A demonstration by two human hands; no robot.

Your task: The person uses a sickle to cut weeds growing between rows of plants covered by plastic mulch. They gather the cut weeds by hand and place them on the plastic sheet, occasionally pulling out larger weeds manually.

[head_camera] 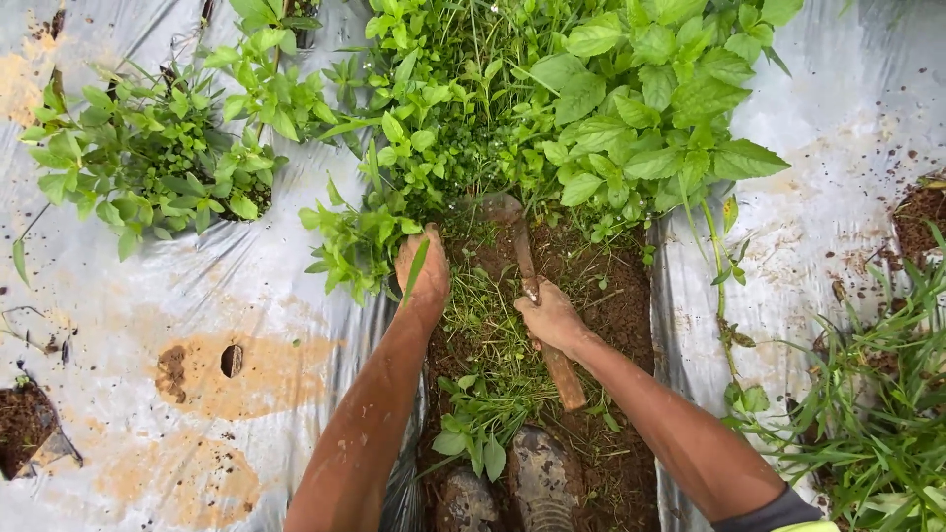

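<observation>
My right hand (550, 315) grips the wooden handle of a small hoe (537, 300), whose muddy blade (501, 208) rests at the foot of the green weeds (552, 108). My left hand (424, 268) reaches into the leafy weeds at the left edge of the furrow, with a green blade of leaf across its fingers; I cannot see whether the fingers close on a stem. Brown soil (616, 296) with cut grass lies between my arms.
Silver plastic mulch (197, 296) covers the beds on both sides of the furrow. A plant (148, 158) grows through a hole at the upper left; grassy weeds (877, 394) stand at the right. My muddy boots (537, 483) are at the bottom.
</observation>
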